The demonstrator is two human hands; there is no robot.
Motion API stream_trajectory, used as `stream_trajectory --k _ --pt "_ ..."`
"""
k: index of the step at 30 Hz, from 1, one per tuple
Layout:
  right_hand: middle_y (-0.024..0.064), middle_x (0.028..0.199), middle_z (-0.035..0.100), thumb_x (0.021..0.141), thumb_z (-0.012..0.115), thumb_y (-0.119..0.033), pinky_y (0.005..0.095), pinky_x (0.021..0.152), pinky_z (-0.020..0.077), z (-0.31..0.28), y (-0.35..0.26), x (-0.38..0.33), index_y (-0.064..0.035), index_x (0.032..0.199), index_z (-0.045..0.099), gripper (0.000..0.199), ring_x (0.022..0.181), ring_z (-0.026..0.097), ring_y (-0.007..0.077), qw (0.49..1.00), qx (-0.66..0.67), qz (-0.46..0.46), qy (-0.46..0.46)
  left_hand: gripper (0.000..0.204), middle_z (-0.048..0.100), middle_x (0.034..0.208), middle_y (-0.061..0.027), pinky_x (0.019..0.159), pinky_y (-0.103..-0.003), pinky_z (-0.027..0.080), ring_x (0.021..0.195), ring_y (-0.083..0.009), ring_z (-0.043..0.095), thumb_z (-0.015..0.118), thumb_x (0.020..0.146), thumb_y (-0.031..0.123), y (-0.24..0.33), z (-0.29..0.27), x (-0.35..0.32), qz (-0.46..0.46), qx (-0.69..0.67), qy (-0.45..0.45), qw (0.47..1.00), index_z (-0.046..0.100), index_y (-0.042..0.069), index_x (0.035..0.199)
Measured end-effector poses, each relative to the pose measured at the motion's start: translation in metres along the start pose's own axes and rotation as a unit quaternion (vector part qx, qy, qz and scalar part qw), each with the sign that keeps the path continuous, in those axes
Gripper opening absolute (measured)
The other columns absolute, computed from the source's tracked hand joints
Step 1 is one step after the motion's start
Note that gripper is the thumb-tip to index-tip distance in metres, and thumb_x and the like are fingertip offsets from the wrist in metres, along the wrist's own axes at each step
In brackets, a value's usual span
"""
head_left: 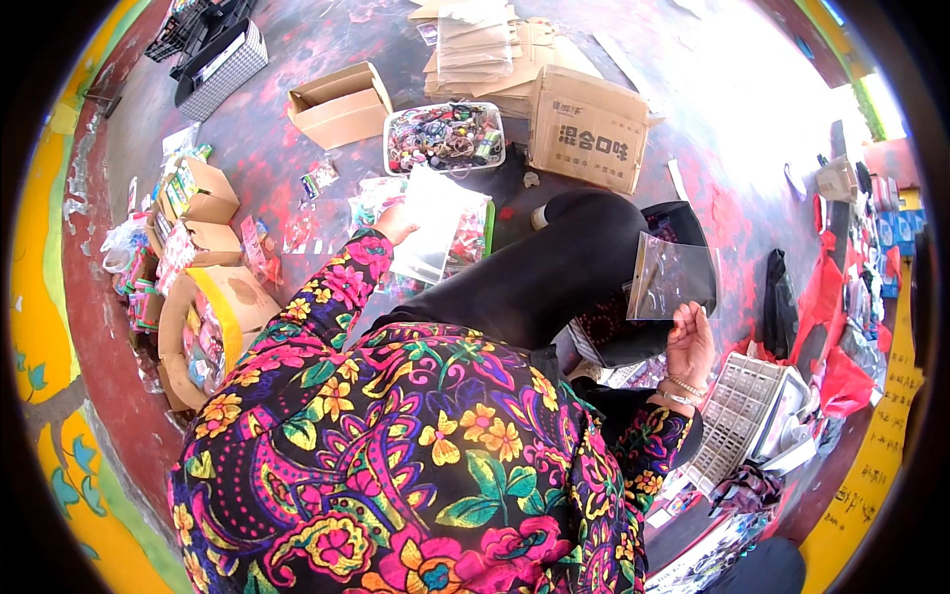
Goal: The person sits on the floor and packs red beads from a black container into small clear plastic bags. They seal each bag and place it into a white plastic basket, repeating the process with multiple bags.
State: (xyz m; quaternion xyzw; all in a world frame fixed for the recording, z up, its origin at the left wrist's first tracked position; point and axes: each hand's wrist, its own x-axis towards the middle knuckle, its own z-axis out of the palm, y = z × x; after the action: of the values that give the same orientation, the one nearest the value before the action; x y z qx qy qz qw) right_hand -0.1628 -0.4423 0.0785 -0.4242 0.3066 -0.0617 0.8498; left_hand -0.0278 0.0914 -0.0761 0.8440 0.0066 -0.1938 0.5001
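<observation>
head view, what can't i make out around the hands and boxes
In the head view:
Left hand: fingertips too small, blurred by glare off the white sheet.
Clear plastic bag in the right hand: reflections hide any contents.
Open cardboard box: its front wall hides the bottom.
Flattened cardboard: far end cut off by the top edge.

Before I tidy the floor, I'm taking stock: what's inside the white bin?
A jumble of small multicoloured items shows in the white bin; that top layer hides whatever lies deeper.
</observation>
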Motion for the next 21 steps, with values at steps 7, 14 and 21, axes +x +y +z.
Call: stream_trajectory --k 7,14,21 --pt "0.0080 0.086 0.066 0.091 0.052 -0.021 0.0228 0.056 0.0475 -0.001 -0.002 -0.006 -0.0034 0.099 0.059 0.021 0.073 0.064 0.0159 1.000 0.009 -0.004 0.001 0.053 0.057 0.103 -0.0250 0.085 -0.041 0.045 0.100 -0.0392 0.055 0.068 0.068 0.015 0.073 0.016 -0.022 -0.060 0.211 0.141 0.966 0.048 -0.003 0.113" --pt "0.0117 0.088 0.066 0.092 0.051 -0.019 0.0233 0.054 0.0484 0.015 -0.006 -0.011 -0.0003 0.101 0.059 0.022 0.072 0.064 0.0187 0.998 0.044 -0.036 -0.033 0.070 0.047 0.117 -0.0240 0.095 -0.041 0.038 0.108 -0.0371 0.046 0.069 0.070 0.023 0.081 0.015 -0.030 -0.049 0.444 0.173 0.878 0.035 -0.003 0.125" --pt "0.0119 0.085 0.066 0.091 0.051 -0.020 0.0228 0.052 0.0474 0.027 -0.012 -0.021 0.0005 0.099 0.059 0.023 0.070 0.065 0.0189 0.995 0.056 -0.068 -0.035 0.021 0.065 0.090 -0.0091 0.073 -0.029 0.047 0.082 -0.0194 0.061 0.056 0.087 0.014 0.212 0.044 -0.025 0.241 0.045 0.069 0.967 0.061 -0.001 0.100"
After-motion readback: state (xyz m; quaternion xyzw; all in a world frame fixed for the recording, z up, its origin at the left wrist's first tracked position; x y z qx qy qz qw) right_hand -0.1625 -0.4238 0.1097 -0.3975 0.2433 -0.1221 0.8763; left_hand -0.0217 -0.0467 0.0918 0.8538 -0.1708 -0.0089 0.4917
